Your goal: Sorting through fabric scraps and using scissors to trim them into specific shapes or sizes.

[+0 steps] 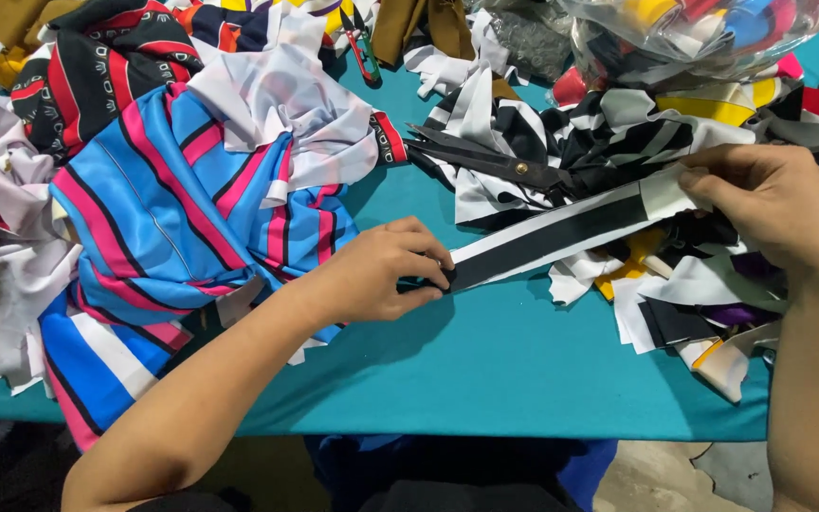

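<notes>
**Two hands stretch a black-and-white strip across the teal surface**

Both hands hold one long fabric strip [552, 235], black down the middle with white edges, pulled taut on a slant just above the teal surface [485, 360]. The left hand [386, 270] has its grip clenched on the strip's lower end, fingers curled over it and knuckles resting near the surface. The right hand [765, 204] pinches the upper, white end between thumb and fingertips, its grip closed on the cloth.

Just behind the strip lie large black scissors [490, 161], blades pointing left, resting on a heap of black-and-white striped scraps [599, 133]. Under and beside the right hand sits a pile of small offcuts [684, 313] in white, black, yellow and purple. Left of the left forearm spreads a blue fabric with pink, black and white stripes [154, 228], partly covered by a white piece [286, 104]. Small green-handled snips [362, 43] lie near the far edge, and a clear plastic bag of coloured cloth [694, 33] sits at the upper right.
</notes>
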